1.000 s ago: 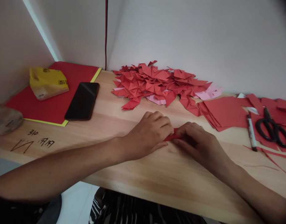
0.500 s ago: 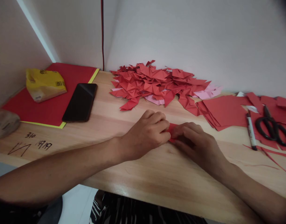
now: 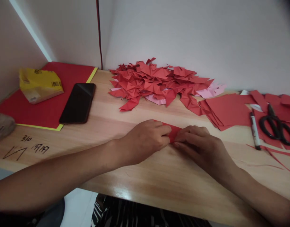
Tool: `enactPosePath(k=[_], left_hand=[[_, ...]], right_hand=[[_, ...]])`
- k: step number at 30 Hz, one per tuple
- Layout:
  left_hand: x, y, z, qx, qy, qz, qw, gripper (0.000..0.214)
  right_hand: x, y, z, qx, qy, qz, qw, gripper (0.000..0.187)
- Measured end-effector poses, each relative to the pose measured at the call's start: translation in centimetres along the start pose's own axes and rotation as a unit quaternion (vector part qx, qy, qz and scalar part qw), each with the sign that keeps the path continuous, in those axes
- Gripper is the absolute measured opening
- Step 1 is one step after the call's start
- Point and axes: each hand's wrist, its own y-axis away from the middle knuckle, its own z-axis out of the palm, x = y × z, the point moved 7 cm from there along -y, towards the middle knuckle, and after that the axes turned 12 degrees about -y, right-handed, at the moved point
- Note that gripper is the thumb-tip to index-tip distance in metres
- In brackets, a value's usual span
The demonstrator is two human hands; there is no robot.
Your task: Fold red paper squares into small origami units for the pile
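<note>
A small piece of red paper (image 3: 173, 130) lies on the wooden table (image 3: 159, 176), partly folded, between my two hands. My left hand (image 3: 145, 140) has its fingers curled and pinches the paper's left part. My right hand (image 3: 199, 145) presses and grips the right part, fingers bent over it. Most of the paper is hidden under my fingers. Beyond my hands a heap of folded red paper shapes (image 3: 156, 82) lies against the wall, with a few pink ones (image 3: 211, 91) at its right edge.
A stack of flat red sheets (image 3: 226, 112) lies at right, with a marker (image 3: 254, 130) and black scissors (image 3: 276, 126) beside it. At left a black phone (image 3: 77, 102) overlaps a red board (image 3: 41, 110) bearing a yellow packet (image 3: 38, 84). Pen marks (image 3: 26, 148) are on the table.
The red paper shows more now, spread wider between my hands. My left hand has slid slightly back and left. The view has shifted a little to the right.
</note>
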Motion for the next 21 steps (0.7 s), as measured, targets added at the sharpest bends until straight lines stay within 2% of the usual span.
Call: enactPosePath(k=[3, 9, 12, 16, 21], left_hand=[[0.2, -0.1, -0.2, 0.007, -0.012, 0.006, 1.000, 0.024], [0.3, -0.1, 0.1, 0.010, 0.019, -0.016, 1.000, 0.021], [0.3, -0.1, 0.1, -0.001, 0.023, -0.025, 0.999, 0.021], [0.4, -0.1, -0.2, -0.008, 0.013, -0.014, 1.000, 0.020], [0.6, -0.1, -0.2, -0.021, -0.010, -0.001, 1.000, 0.020]], right_hand=[[-0.2, 0.0, 0.0, 0.001, 0.017, 0.004, 1.000, 0.017], [-0.3, 0.0, -0.7, 0.032, 0.102, -0.036, 0.994, 0.016], [0.4, -0.2, -0.8, 0.029, 0.069, -0.025, 0.997, 0.015], [1.4, -0.4, -0.8, 0.018, -0.017, 0.029, 0.999, 0.014], [1.9, -0.3, -0.6, 0.007, -0.016, 0.060, 0.998, 0.012]])
